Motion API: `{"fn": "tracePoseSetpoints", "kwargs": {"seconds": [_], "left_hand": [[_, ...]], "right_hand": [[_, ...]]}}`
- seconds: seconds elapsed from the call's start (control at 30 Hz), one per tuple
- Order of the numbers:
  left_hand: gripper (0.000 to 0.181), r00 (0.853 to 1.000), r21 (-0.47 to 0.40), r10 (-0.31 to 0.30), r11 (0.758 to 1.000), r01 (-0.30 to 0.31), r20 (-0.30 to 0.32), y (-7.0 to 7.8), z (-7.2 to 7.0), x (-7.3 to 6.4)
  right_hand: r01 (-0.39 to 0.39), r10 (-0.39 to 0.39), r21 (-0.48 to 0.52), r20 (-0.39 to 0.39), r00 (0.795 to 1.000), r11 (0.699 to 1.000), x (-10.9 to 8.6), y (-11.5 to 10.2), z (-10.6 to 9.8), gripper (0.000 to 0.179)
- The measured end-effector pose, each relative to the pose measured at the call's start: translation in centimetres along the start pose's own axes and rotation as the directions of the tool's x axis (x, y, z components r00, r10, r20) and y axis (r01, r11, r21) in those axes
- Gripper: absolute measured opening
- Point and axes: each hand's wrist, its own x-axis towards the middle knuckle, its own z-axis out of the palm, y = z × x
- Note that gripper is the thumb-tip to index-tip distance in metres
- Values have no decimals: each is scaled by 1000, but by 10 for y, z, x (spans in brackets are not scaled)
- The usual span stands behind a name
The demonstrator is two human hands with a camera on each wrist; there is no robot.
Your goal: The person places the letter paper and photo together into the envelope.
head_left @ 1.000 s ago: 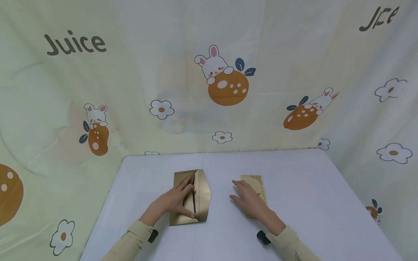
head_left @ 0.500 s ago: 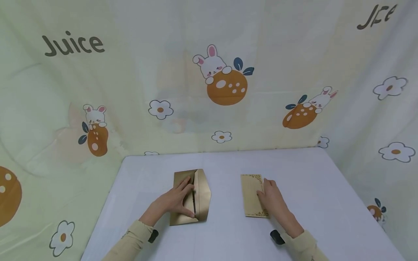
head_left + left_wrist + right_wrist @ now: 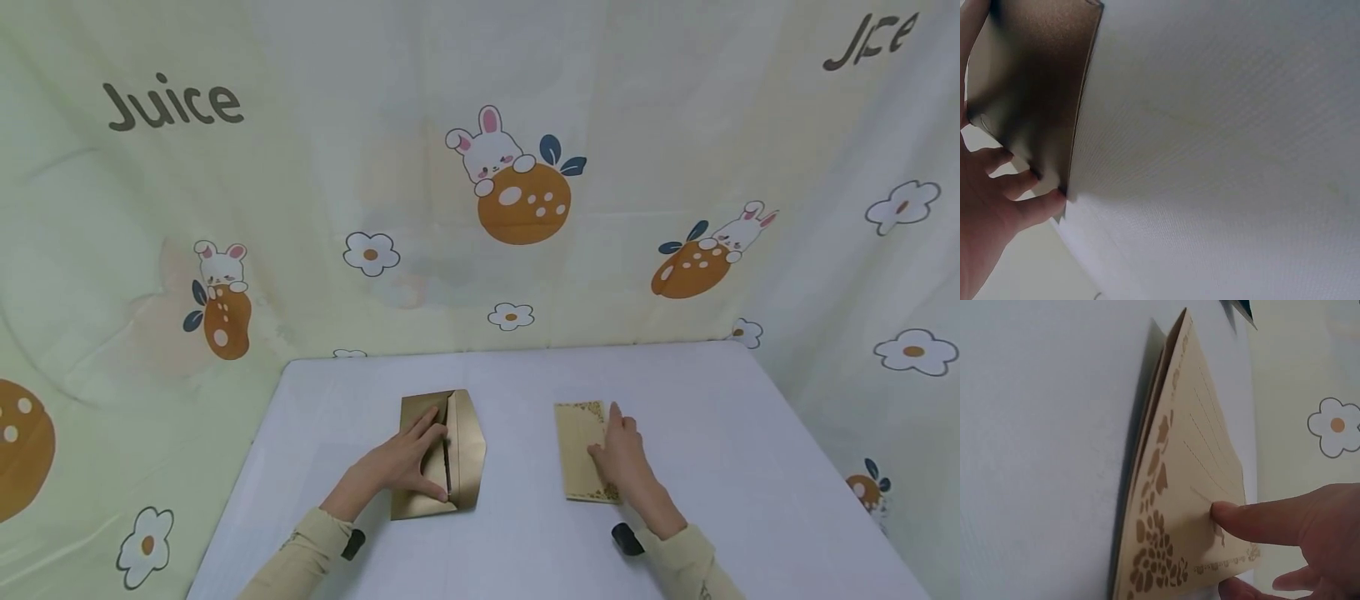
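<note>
A gold envelope (image 3: 470,454) lies on the left of the table, its pointed flap unfolded to the right and a dark slit showing at its mouth. My left hand (image 3: 405,462) rests across it with fingers and thumb spread, fingertips along the slit. In the left wrist view several fingertips touch the edge of the envelope (image 3: 1047,94). To the right lies folded cream letter paper (image 3: 577,458) with brown floral corners. My right hand (image 3: 628,458) pinches its right edge: the thumb (image 3: 1260,522) presses the lined face while other fingers sit at the edge, partly hidden.
Both things lie on a white-covered table (image 3: 517,550). A curtain (image 3: 420,167) printed with rabbits, oranges and flowers hangs behind and at the sides. Small black devices, a left one (image 3: 353,544) and a right one (image 3: 627,540), sit at the wrists.
My right hand has moved from over the letter paper to its right edge, thumb now on the face. The left hand and envelope have stayed in place.
</note>
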Motion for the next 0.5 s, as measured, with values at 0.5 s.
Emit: {"fn": "tracePoseSetpoints", "kwargs": {"seconds": [0.5], "left_hand": [[100,1000,0,9,1000,-9,-9,-1,0,-1]], "right_hand": [[2,0,123,-16,1000,992,11,24,-8,46]]}}
